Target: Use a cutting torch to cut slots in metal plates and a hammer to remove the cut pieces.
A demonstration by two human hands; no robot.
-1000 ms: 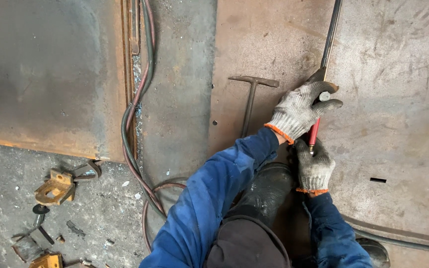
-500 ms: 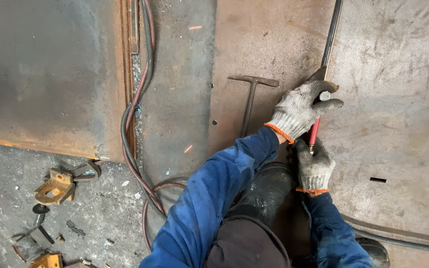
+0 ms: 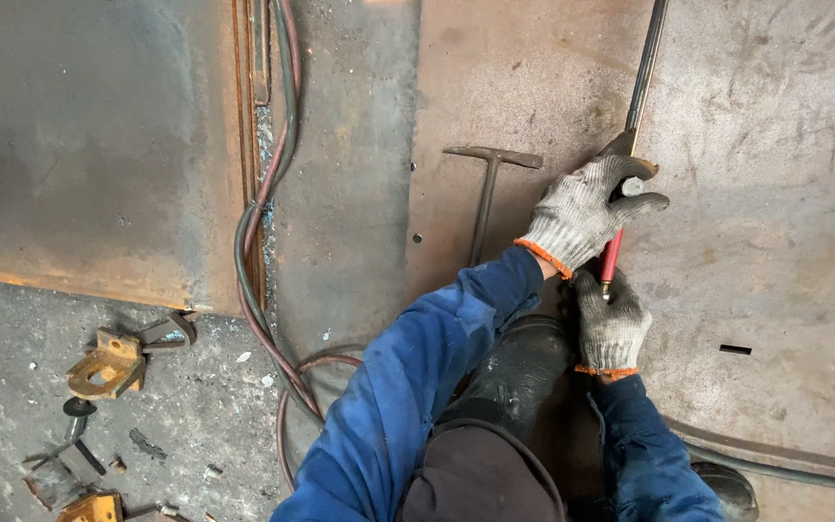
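My left hand (image 3: 587, 213), in a white knit glove with an orange cuff, is closed around the lower end of a long thin metal rod tool (image 3: 646, 68) that runs up to the top edge. Just below it, my right hand (image 3: 611, 324), gloved the same way, pinches the tool's red handle part (image 3: 612, 256). Both hands rest over a rusty steel plate (image 3: 775, 193). Blue sleeves cover both arms.
A T-shaped metal bar (image 3: 487, 188) lies on the plate left of my hands. Twin hoses (image 3: 261, 222) run down the seam beside another rusty plate (image 3: 79, 145). Yellowish metal brackets (image 3: 106, 363) and scraps lie on the concrete floor. My dark boot (image 3: 519, 372) sits below my hands.
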